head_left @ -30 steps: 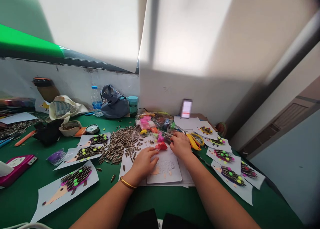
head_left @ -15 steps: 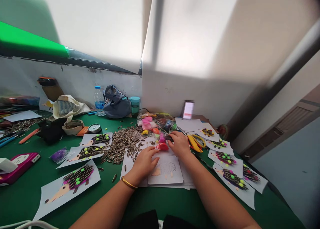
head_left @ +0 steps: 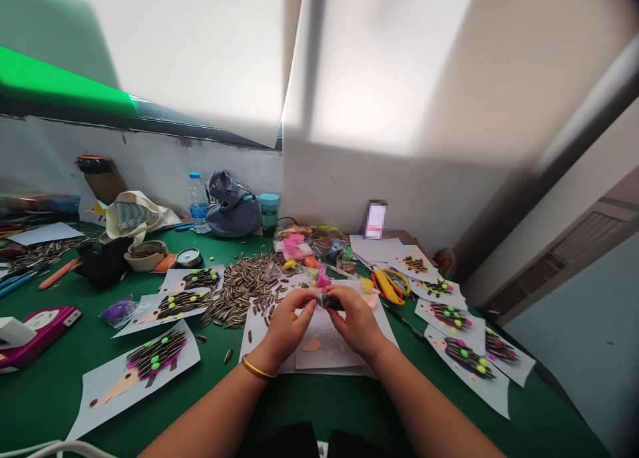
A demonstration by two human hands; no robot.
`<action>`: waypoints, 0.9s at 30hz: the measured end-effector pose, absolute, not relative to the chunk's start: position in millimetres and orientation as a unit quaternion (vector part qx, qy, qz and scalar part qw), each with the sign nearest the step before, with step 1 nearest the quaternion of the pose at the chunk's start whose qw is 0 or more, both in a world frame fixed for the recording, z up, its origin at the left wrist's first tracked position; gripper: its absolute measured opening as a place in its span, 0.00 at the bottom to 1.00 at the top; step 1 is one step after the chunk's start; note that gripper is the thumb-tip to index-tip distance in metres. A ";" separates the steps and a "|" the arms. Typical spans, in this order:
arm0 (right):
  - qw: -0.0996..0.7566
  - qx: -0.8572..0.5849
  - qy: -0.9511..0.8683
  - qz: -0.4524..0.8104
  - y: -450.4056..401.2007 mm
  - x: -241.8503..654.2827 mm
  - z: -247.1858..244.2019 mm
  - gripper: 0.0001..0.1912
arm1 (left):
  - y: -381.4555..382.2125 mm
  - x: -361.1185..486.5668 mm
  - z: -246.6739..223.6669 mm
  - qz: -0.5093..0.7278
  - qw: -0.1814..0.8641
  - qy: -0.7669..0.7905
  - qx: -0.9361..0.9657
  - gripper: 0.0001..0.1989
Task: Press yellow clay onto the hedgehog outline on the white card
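Observation:
Over white paper (head_left: 319,358) bearing a drawn outline with peach pieces, both hands meet at a small dark packet (head_left: 330,302) with a clear wrapper. My left hand (head_left: 289,321), with a gold bangle at its wrist, pinches the packet's left end. My right hand (head_left: 357,318) has its fingers wrapped round the right side of it. Just beyond the hands are pink, orange and yellow lumps in clear wrappers (head_left: 297,247). A heap of striped sunflower seeds (head_left: 249,281) lies left of the paper.
Hedgehog pictures (head_left: 144,371) lie at left, and more hedgehog pictures (head_left: 464,358) at right. Yellow-handled scissors (head_left: 392,285) rest right of the hands. Along the wall stand a bottle (head_left: 198,205), a blue bag (head_left: 232,208), a teal-lidded cup (head_left: 269,212) and a phone (head_left: 375,220).
My right hand has drawn back towards me with the dark packet, and my left hand has closed on it too. The red packet near my fingertips is no longer visible there.

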State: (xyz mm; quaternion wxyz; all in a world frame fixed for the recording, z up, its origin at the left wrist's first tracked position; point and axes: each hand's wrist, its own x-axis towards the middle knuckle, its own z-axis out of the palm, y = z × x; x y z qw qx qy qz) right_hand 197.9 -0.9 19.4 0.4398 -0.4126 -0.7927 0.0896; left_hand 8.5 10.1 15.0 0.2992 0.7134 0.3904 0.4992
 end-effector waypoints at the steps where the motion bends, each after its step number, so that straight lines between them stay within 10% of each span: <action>1: 0.437 -0.412 -0.795 0.087 -1.0 198.6 18.7 0.23 | 10.4 9.4 14.5 0.498 0.321 0.389 0.705 0.08; 10: 0.405 -0.415 -0.795 0.177 -4.2 200.4 18.6 0.25 | 10.4 14.9 14.4 0.489 0.481 0.334 0.647 0.10; 27: 0.418 -0.410 -0.802 0.118 -6.0 193.1 15.6 0.13 | 3.7 10.8 24.3 0.428 0.233 0.413 0.770 0.05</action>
